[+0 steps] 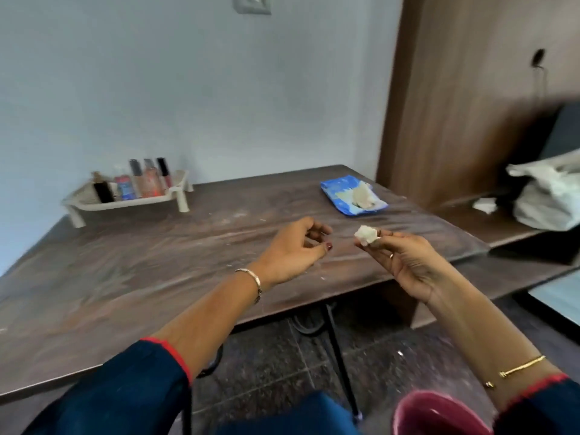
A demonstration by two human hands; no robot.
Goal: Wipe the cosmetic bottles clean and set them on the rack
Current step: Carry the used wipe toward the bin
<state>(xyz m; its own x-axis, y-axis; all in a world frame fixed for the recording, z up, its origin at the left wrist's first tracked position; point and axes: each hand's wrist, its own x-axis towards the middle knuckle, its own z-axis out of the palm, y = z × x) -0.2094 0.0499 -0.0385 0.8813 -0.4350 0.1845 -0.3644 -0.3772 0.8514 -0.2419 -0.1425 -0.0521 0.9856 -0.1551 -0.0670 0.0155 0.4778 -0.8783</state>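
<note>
**Bottles stand in the rack; a used wipe in the right hand**

Five cosmetic bottles (138, 182) stand upright, side by side, in the cream plastic rack (91, 207), a shallow legged tray at the far left of the table (141, 277), against the wall. One is dark, one has a blue label, one is peach-coloured, and two are slim with dark caps.

The right hand (408, 262) pinches a crumpled white wipe (365, 235) at its fingertips, above the table's near edge. The left hand (295, 249) hovers just beside it, fingers loosely curled and holding nothing.

Beyond the hands lies a blue wipe pack (351, 196), its flap open with a sheet showing. The wooden tabletop is streaked and dusty. A white plastic bag (546, 196) sits on a lower surface at the right, and a pink bin (436, 416) stands below.
</note>
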